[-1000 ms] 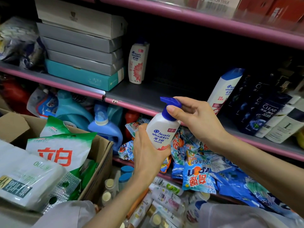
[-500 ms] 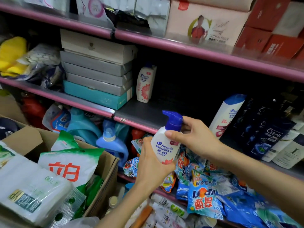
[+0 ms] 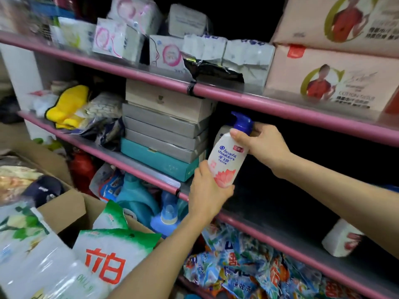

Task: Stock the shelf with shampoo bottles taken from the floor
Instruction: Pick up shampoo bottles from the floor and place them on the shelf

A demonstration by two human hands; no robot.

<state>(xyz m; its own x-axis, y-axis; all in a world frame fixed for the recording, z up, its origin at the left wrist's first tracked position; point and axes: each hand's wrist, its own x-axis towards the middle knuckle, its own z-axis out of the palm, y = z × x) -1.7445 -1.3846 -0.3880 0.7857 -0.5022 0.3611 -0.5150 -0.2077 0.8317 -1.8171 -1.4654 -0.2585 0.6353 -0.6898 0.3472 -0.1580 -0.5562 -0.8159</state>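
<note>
1. Carry the shampoo bottle (image 3: 226, 157) in over the pink front rail of the shelf (image 3: 269, 221), clear of the rail and of the shelf above.
2. Set down upright, label outward, just beside the standing bottle (image 3: 222, 132) partly hidden behind it, near the stacked boxes (image 3: 164, 134).
3. Keep the base flat before letting go; a pump top probably makes it tip easily.
4. Held now above the shelf, tilted, not yet resting.
5. Left hand (image 3: 207, 194) curled round the lower body; right hand (image 3: 259, 143) pinching the neck under the blue pump, thumb in front.
</note>
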